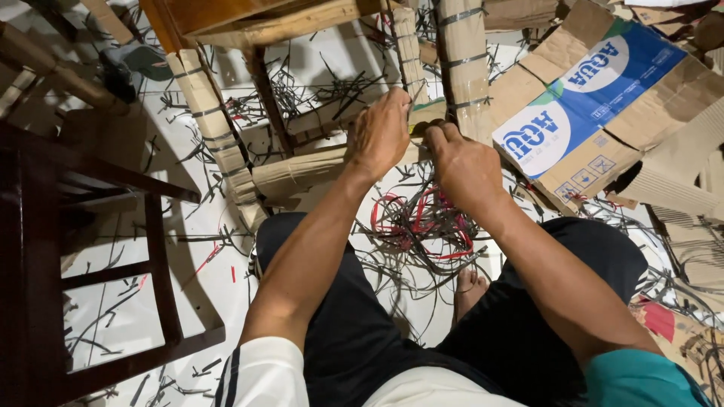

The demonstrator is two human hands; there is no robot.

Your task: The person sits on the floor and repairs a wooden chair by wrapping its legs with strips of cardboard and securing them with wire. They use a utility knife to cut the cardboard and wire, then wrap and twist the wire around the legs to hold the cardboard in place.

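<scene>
my left hand and right hand meet at the edge of a cardboard-wrapped chair leg, fingers curled and pinched on a dark strap there. just right lies the flattened blue-and-white box; beneath my wrists a tangle of black and red straps crowds the white floor. a dark wooden chair hems my left.

Both forearms bare, no watch or rings visible on left hand or right hand. Dark trousers, loose fit. Just below the trousers: white shirt sleeve with dark stripes on the left, teal sleeve on the right. One bare foot between the trouser legs.
</scene>
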